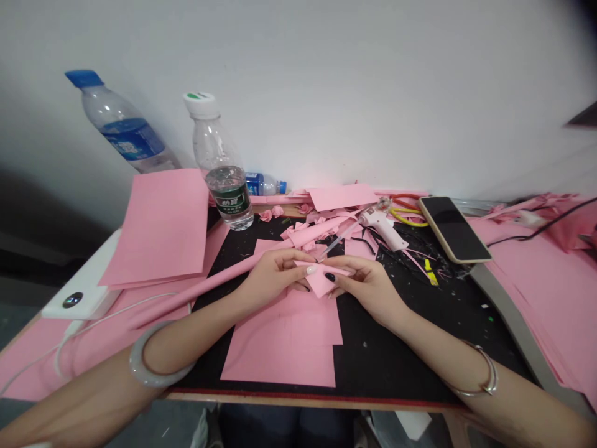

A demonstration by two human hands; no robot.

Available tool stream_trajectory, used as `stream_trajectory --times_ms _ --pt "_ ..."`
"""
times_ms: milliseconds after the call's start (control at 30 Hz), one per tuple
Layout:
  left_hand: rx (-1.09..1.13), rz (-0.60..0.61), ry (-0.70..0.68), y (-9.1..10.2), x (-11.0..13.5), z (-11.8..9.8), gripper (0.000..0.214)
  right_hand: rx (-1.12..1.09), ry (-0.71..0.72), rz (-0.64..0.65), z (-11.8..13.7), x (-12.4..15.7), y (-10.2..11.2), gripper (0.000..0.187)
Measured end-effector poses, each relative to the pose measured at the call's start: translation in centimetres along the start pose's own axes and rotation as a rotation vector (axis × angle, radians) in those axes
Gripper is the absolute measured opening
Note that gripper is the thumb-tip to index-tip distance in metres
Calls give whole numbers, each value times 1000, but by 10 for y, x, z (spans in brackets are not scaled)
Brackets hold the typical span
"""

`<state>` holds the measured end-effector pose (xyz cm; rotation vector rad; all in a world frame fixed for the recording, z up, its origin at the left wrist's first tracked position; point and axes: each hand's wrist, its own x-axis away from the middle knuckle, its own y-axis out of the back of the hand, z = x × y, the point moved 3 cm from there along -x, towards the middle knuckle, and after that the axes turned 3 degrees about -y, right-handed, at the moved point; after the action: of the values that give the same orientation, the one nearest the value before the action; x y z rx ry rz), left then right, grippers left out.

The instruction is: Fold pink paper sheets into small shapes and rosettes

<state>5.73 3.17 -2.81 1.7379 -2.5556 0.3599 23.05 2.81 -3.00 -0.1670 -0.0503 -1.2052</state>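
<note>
A small folded piece of pink paper point(321, 283) is held between my two hands over the middle of the black mat. My left hand point(280, 274) pinches its left side, thumb on top and fingers behind. On its right side my right hand point(361, 280) grips it the same way, the dark-nailed thumb pressing the front. Below lie overlapping flat pink sheets point(280, 354). Just beyond my fingers are pink scraps and rolled paper, and a pale pink glue gun point(385, 229) with its nozzle end toward the back. My fingers partly hide the paper's far edge.
Bottles, including an upright green-labelled one point(228, 196), stand at the back left. A white power bank point(84, 302) with a cable sits left, near a stack of pink sheets point(158, 224). A phone point(454, 230), yellow-handled scissors point(408, 216) and more pink sheets point(545, 298) lie right.
</note>
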Motion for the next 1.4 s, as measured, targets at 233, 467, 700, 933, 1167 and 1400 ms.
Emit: stream_trajectory --times_ms 233,467,700,933,1167,1400 --pt "33 -5 16 0 0 0 19 6 2 -19 -1 0 0 24" --pt "19 -5 4 0 0 -1 17 15 0 -15 -1 0 0 25" --pt "-19 -4 -8 1 0 0 19 26 -6 -12 -2 -1 0 25" --pt "-53 -8 -18 1 -1 2 19 31 -16 -4 -3 -1 1 26" --pt "-27 4 -24 2 0 3 18 28 -14 -3 -2 0 0 26" --pt "-25 8 -21 2 -1 3 18 7 -11 6 -2 -1 0 27"
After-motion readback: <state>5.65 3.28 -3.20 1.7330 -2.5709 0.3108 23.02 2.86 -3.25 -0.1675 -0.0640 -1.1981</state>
